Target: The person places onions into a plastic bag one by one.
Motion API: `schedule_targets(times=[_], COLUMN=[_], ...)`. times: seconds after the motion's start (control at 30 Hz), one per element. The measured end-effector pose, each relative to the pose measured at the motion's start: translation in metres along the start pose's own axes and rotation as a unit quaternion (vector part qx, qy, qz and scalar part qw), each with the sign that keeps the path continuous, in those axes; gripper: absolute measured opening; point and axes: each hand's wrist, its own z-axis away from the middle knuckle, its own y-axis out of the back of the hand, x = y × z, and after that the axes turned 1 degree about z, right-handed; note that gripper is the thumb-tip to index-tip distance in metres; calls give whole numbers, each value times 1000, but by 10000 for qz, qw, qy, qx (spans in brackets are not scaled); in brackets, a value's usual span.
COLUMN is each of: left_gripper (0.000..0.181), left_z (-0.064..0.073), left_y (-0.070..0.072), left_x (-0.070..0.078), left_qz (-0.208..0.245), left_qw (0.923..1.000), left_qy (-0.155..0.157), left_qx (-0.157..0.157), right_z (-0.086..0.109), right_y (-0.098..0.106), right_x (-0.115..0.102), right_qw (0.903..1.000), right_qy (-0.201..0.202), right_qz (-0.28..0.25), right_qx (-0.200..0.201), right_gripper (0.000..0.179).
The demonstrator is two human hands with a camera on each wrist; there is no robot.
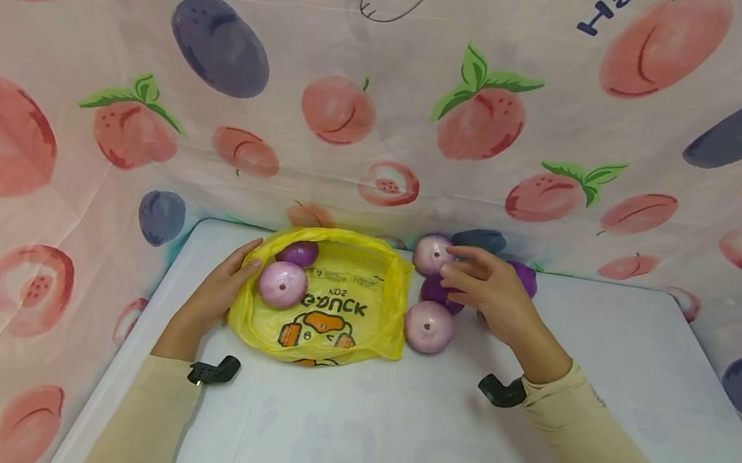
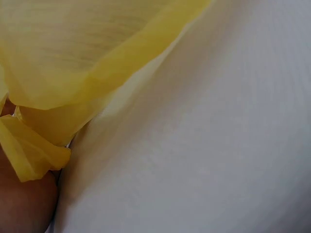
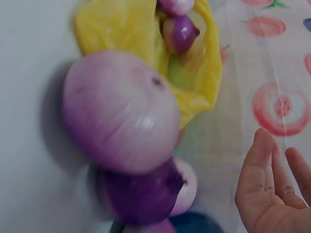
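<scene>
A yellow plastic bag (image 1: 361, 321) with a cartoon duck print lies with its mouth open on the white table. Inside it, at the left, sit a dark purple onion (image 1: 299, 253) and a paler onion (image 1: 282, 285). My left hand (image 1: 218, 292) holds the bag's left rim, its thumb over the edge. My right hand (image 1: 490, 293) hovers with loosely bent fingers, holding nothing, above several onions right of the bag. A pale onion (image 1: 429, 327) lies nearest me; a dark one (image 1: 438, 293) and another pale one (image 1: 433, 254) are behind it.
Another purple onion (image 1: 525, 278) shows partly behind my right hand. A fruit-printed cloth (image 1: 403, 54) hangs behind the white table (image 1: 349, 440), close to the bag and onions. Dark wrist cameras (image 1: 215, 370) sit on both forearms.
</scene>
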Motion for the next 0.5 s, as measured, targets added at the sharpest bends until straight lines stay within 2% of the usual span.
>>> schedule_targets(times=[0.23, 0.5], left_gripper=[65, 65], left_z=[0, 1], left_y=[0, 0], left_x=[0, 2], left_qz=[-14, -40], left_qw=[10000, 10000], left_qy=[27, 18], left_qx=[23, 26], right_z=[9, 18], right_y=[26, 55], right_x=[14, 25], right_qw=[9996, 9991], right_qy=[209, 304], right_qz=[-144, -80], right_qx=[84, 297], right_gripper=[55, 47])
